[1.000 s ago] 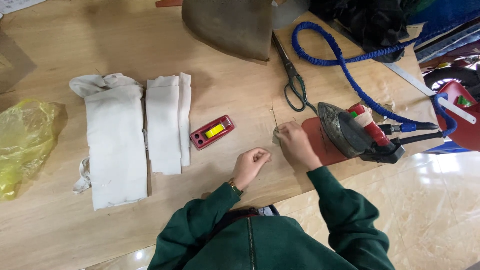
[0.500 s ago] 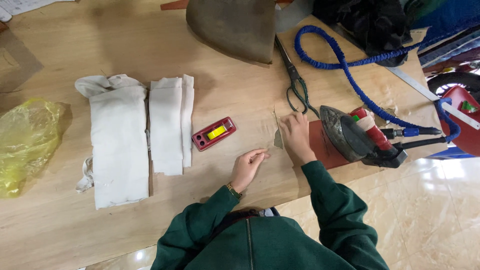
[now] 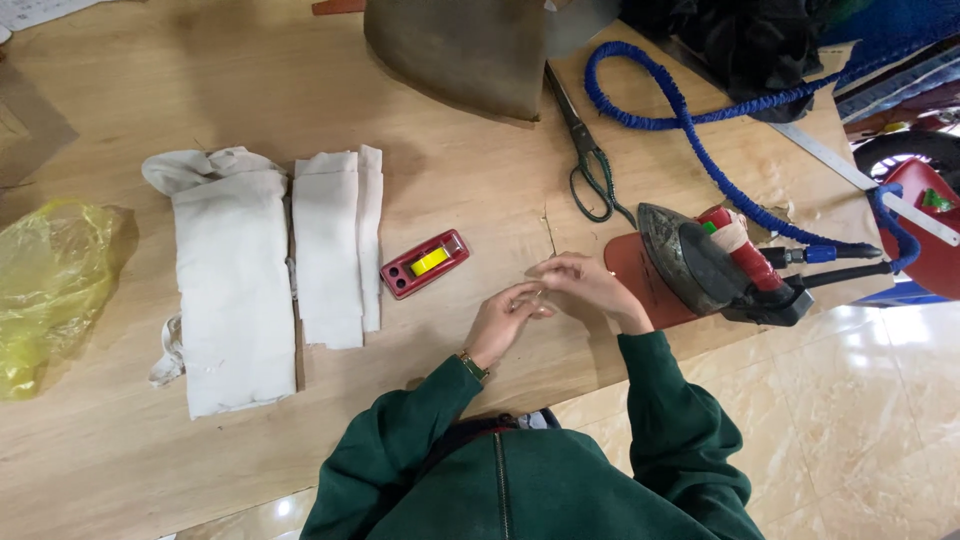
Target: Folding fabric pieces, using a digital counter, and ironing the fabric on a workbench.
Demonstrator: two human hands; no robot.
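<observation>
Wooden bench (image 3: 480, 200): both hands have come together since a second ago, left hand (image 3: 505, 320) and right hand (image 3: 585, 285) now pinching something thin between fingertips, too small to identify, just left of the iron (image 3: 715, 265), near the red case (image 3: 425, 263).

yellow plastic bag (image 3: 45, 290) | crumpled, table's left edge || paper sheet (image 3: 40, 10) | white, top-left corner, printed

A tailoring workshop: my wooden desk (image 3: 200, 80) carries a steam iron (image 3: 715, 262) on its red pad, its blue hose (image 3: 690, 140), tailor's scissors (image 3: 588, 160) and folded white cloth pieces (image 3: 235, 290). A metal ruler (image 3: 850, 175) lies at the edge.
</observation>
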